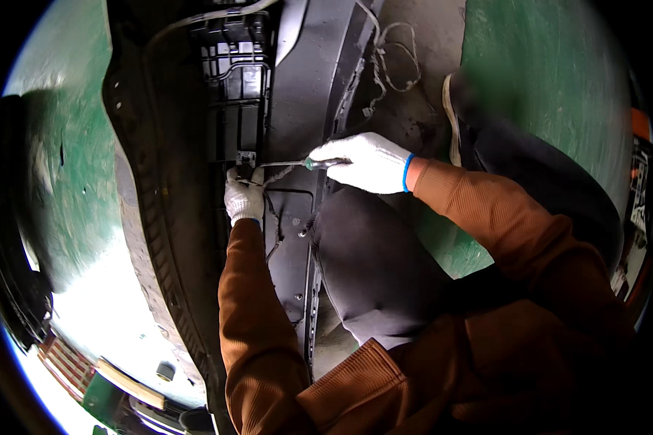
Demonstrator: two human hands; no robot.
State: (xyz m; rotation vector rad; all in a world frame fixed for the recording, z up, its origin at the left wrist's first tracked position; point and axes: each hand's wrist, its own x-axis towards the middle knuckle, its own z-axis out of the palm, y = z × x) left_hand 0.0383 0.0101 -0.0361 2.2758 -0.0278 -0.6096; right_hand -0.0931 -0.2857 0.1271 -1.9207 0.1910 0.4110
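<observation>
My right hand (370, 163), in a white knit glove with a blue cuff, is closed round the green handle of a screwdriver (279, 164). Its thin metal shaft points left, with the tip beside a small dark fitting (246, 156). Just below that fitting, my left hand (244, 199), also gloved, has thumb and fingers closed around a small dark piece that I cannot make out. A wrapped cable (279, 174) runs close by the fingers. Both hands are over a long dark panel (297, 94) that looks like a vehicle bumper, with a ribbed black plastic insert (241, 80).
A loose wire harness (403, 61) lies beyond the panel, on brown sheeting (439, 36). My bent knee (370, 254) is against the panel's right side. Dark curved parts (11, 246) stand at the far left, on a green floor (72, 174). A small roll (165, 372) lies lower left.
</observation>
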